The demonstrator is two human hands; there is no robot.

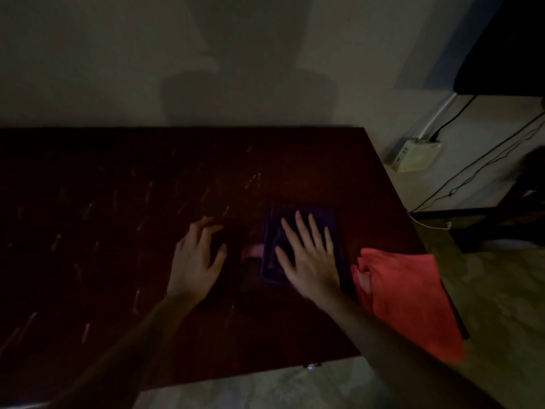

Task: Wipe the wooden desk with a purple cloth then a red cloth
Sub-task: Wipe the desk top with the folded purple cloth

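A folded purple cloth (330,219) lies on the dark wooden desk (118,202), right of its middle. My right hand (306,255) lies flat on the purple cloth with its fingers spread straight. My left hand (196,258) is just left of the cloth, fingers bent, over the bare desk and holding nothing. A red cloth (413,296) lies folded at the desk's right edge, partly hanging over it, close to the purple cloth.
A wall runs along the desk's far edge. On the floor to the right are a small white box (413,154) with cables (472,169) and a dark piece of furniture (507,48). The desk's near edge is close to me.
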